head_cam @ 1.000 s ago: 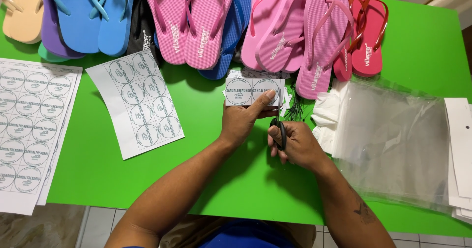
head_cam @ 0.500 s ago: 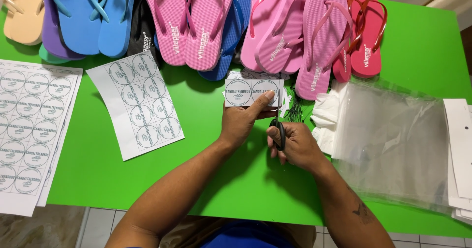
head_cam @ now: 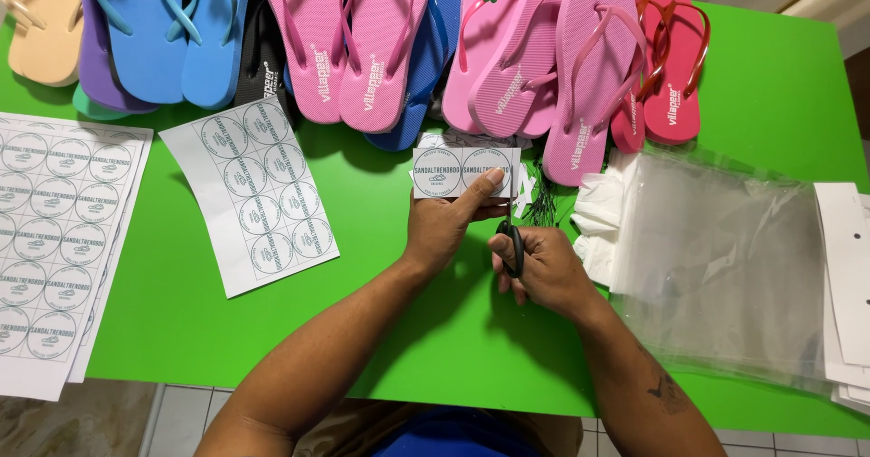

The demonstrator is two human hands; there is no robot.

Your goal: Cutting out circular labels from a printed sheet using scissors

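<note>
Head view: my left hand (head_cam: 441,228) pinches a label strip (head_cam: 462,170) while my right hand (head_cam: 541,267), at three o'clock, grips black scissors (head_cam: 514,242).

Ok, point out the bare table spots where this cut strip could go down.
Bare green table shows between the loose label sheet and the left hand, on the near side. More lies at the far right corner beyond the red flip-flops. The flip-flop row, the clear bags and the left sheet stack are crowded.

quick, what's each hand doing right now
Left hand: closed on a small strip of round labels, thumb on top.
Right hand: closed on the black scissors, fingers through the handles.
</note>
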